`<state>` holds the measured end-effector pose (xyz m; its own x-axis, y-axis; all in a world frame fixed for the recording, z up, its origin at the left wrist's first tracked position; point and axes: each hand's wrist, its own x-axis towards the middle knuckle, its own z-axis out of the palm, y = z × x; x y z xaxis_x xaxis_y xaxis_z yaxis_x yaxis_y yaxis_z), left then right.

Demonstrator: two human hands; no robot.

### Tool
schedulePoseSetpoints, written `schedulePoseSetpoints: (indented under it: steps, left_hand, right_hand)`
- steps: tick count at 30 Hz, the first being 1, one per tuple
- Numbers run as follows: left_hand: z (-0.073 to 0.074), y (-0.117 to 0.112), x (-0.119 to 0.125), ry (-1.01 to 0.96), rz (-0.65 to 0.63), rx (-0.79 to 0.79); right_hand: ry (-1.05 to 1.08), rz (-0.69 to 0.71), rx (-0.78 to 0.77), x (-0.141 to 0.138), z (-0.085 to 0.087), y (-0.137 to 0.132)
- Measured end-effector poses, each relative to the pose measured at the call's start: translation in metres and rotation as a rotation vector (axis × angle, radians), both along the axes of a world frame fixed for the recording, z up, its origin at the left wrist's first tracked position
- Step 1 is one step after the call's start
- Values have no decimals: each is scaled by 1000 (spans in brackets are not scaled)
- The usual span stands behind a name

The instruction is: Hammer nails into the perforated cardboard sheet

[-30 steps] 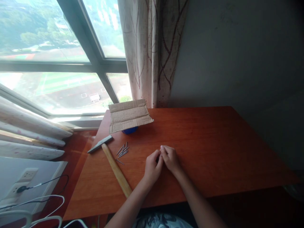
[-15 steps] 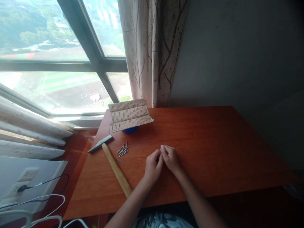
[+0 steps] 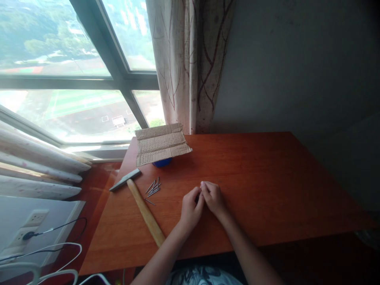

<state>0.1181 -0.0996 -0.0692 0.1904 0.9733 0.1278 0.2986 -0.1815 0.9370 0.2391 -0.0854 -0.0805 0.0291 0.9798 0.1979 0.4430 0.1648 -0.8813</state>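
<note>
My left hand [image 3: 191, 205] and my right hand [image 3: 213, 196] rest together over the wooden table [image 3: 252, 174], fingers curled and fingertips touching. Whether anything lies between them is hidden. To the left is a hammer [image 3: 145, 211] with a wooden handle and a grey metal head; its handle end runs behind my left forearm. Several loose nails [image 3: 153, 189] lie in a small pile between the hammer and my left hand. Farther back, a sheet of perforated cardboard [image 3: 163, 143] sits tilted on top of a blue container [image 3: 162, 162], which it mostly covers.
A large window [image 3: 118, 83] and a patterned curtain [image 3: 184, 67] stand behind the table, with a grey wall [image 3: 282, 71] at the right. On the lower left, a wall socket [image 3: 29, 227] has a black plug in it, and white cables [image 3: 69, 257] loop close to the table's corner.
</note>
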Motion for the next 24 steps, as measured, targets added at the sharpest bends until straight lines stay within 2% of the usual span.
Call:
schedulePoseSetpoints:
  steps: [24]
  left_hand:
    - [-1,-1,1,-3,-8,-8]
  right_hand:
    - [-6,-1,7,0,1,0]
